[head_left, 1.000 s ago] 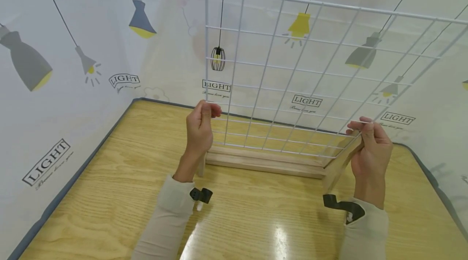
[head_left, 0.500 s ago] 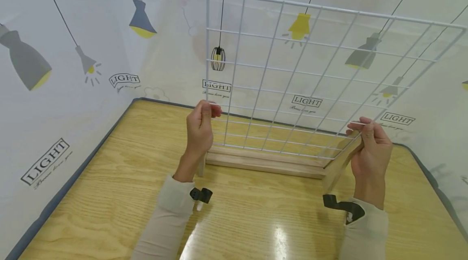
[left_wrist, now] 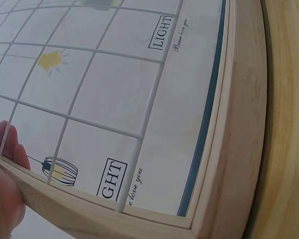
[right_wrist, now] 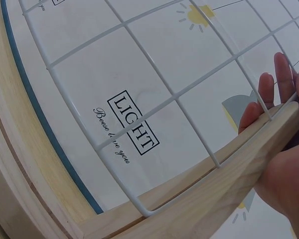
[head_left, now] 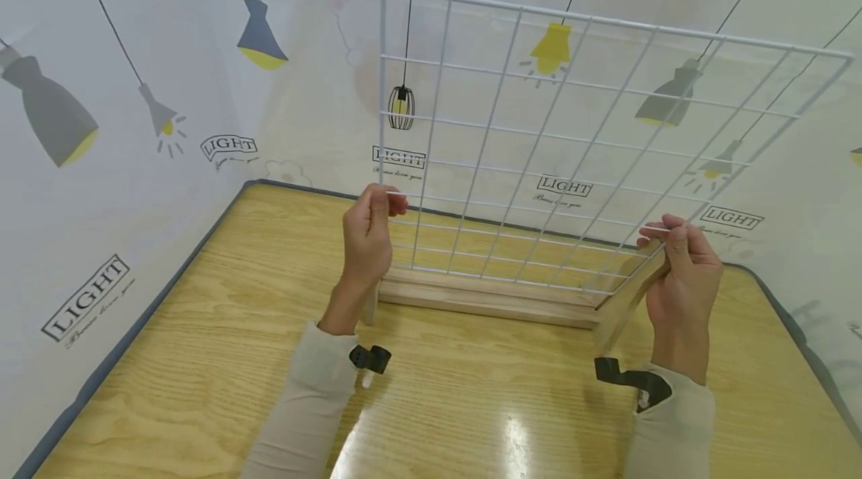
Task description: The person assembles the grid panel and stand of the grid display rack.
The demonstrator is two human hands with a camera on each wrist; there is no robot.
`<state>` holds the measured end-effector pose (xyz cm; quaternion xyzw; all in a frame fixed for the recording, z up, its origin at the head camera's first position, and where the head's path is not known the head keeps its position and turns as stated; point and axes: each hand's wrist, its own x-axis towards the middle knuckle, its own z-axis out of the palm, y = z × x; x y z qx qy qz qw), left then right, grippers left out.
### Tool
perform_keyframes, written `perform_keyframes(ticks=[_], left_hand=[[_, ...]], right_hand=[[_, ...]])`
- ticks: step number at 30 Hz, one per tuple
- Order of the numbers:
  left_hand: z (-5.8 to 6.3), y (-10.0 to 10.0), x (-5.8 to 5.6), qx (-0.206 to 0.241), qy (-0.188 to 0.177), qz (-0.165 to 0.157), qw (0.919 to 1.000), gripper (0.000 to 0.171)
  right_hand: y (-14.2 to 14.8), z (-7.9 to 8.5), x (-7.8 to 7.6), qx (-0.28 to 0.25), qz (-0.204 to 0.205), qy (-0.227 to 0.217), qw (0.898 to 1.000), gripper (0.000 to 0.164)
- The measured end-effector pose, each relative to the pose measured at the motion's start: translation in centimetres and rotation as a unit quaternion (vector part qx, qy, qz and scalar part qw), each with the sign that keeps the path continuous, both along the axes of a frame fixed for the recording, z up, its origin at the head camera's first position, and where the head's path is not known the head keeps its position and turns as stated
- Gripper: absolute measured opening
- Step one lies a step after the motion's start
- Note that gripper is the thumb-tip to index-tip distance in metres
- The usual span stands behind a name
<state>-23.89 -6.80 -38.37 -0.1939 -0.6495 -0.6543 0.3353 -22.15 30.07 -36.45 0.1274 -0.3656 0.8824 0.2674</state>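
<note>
A white wire grid panel (head_left: 493, 128) stands tilted in a pale wooden frame (head_left: 485, 301). The grid's side edges run in the grooves of the two side pieces, and its lower wire is short of the grooved bottom bar (left_wrist: 244, 124). My left hand (head_left: 367, 236) grips the left side piece and the grid's edge, thumb in front, fingertips behind the wires. On the opposite side my right hand (head_left: 687, 269) pinches the right side piece (right_wrist: 239, 179) near its upper end, with fingers reaching behind the grid.
The frame rests on a wood-grain table (head_left: 471, 389) with a dark blue edge (head_left: 155, 299). White wall sheeting (head_left: 316, 112) printed with lamps rises behind and to the left. Small black wrist cameras (head_left: 370, 359) sit on both sleeves.
The grid panel has slid slightly down in the frame, its top edge lower than before. Both hands stay in the same place on the side pieces.
</note>
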Motion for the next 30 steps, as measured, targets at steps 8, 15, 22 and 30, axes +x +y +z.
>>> perform_keyframes(ticks=[8, 15, 22, 30], left_hand=[[0.13, -0.02, 0.05, -0.002, -0.005, 0.002, 1.0, 0.034], [0.18, -0.06, 0.14, -0.006, -0.01, 0.006, 0.9999, 0.034], [0.29, -0.04, 0.18, -0.01, -0.009, 0.006, 0.9999, 0.033], [0.37, 0.04, 0.23, -0.012, -0.011, 0.01, 0.9998, 0.034]], right_hand=[[0.05, 0.05, 0.04, -0.003, 0.0, -0.005, 1.0, 0.022], [0.07, 0.13, 0.06, -0.006, 0.005, -0.007, 1.0, 0.023], [0.08, 0.26, 0.06, -0.011, 0.009, -0.008, 1.0, 0.023], [0.13, 0.28, 0.05, -0.009, 0.008, -0.007, 1.0, 0.023]])
